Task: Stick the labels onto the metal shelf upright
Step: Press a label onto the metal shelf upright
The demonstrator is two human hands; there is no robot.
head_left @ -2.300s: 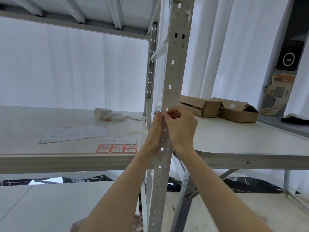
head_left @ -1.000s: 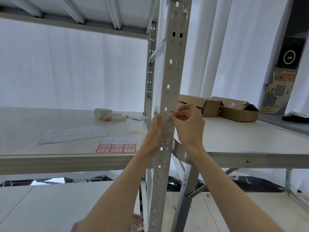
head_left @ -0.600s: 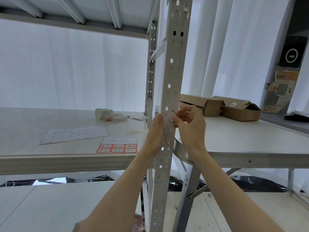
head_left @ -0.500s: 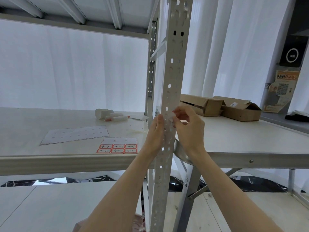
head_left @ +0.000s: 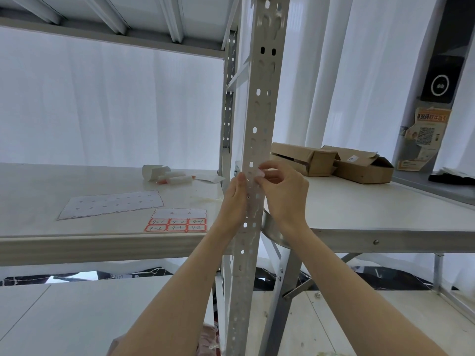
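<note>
Item: perforated metal upright point(head_left: 259, 119), front post of the shelving. Left hand point(head_left: 235, 199) flat against its left edge, steadying; right hand point(head_left: 282, 191) pinching a small pale label point(head_left: 257, 172) at its face. Label sheet point(head_left: 177, 222) lies on the shelf. Risk: label over holes bonds poorly, creases or sits crooked
</note>
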